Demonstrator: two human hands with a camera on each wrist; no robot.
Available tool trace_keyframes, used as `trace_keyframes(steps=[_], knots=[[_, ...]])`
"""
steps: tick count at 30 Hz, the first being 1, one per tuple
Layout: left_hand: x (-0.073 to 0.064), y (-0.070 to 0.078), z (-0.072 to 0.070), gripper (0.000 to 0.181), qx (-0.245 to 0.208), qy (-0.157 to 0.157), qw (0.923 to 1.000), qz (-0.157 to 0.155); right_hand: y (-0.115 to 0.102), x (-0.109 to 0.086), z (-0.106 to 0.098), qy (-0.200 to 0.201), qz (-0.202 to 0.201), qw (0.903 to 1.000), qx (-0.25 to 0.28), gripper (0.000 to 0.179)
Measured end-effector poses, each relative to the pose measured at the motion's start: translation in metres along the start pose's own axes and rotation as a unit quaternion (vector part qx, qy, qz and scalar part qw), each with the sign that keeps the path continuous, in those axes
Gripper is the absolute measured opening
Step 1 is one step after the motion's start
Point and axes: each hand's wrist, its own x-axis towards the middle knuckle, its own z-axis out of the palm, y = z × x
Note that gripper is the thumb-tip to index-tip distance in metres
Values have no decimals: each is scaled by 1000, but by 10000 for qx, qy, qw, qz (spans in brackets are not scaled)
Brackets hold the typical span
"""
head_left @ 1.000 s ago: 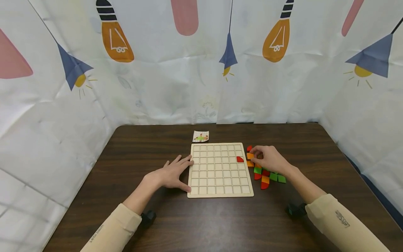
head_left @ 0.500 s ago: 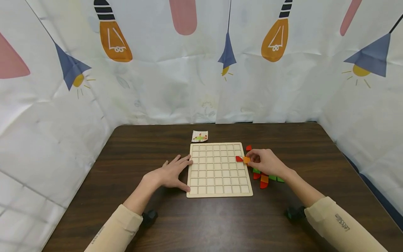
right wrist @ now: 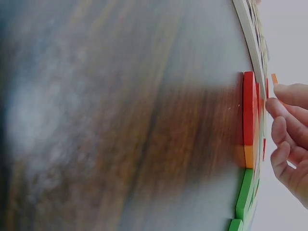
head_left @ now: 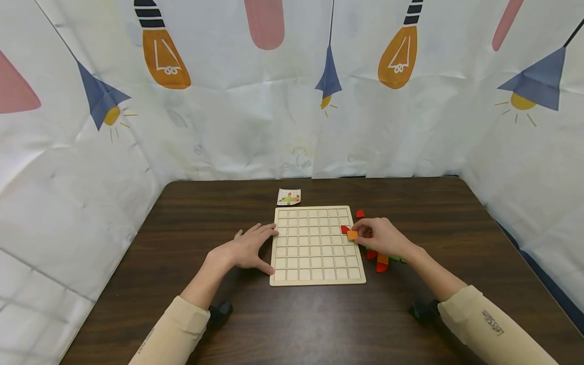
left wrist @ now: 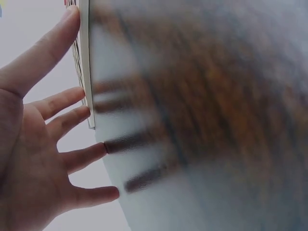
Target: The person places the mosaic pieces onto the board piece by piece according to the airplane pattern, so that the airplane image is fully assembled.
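A pale wooden grid board (head_left: pixel 310 253) lies on the dark table. My left hand (head_left: pixel 248 249) is spread at its left edge, with the thumb and some fingertips touching the rim; the left wrist view shows the hand (left wrist: pixel 48 139) with straight fingers along the board's side. Over the board's right side, my right hand (head_left: pixel 380 235) pinches an orange square tile (head_left: pixel 352 235) between thumb and finger. That tile overlaps a red quarter-round tile (head_left: pixel 344 229) lying in a cell near the right edge. In the right wrist view the orange tile (right wrist: pixel 274 78) pokes out past the fingertips.
Beside the board's right edge lie loose tiles: a red one (head_left: pixel 360 213), an orange one (head_left: pixel 382 259), another red one (head_left: pixel 381 267) and green ones (right wrist: pixel 244 192), partly hidden by my right hand. A small printed pattern card (head_left: pixel 289 196) lies behind the board.
My right hand has picked up the orange tile from the loose pile and carried it left over the board's right edge. My left hand stays at the left edge.
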Motion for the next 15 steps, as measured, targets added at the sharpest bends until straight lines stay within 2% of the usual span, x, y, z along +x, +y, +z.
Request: trace_keyframes(steps=[15], knots=[[0,-1,1,96,-160,-59,9998,-68,-3,5,3,-258,-161,9995,67,19]])
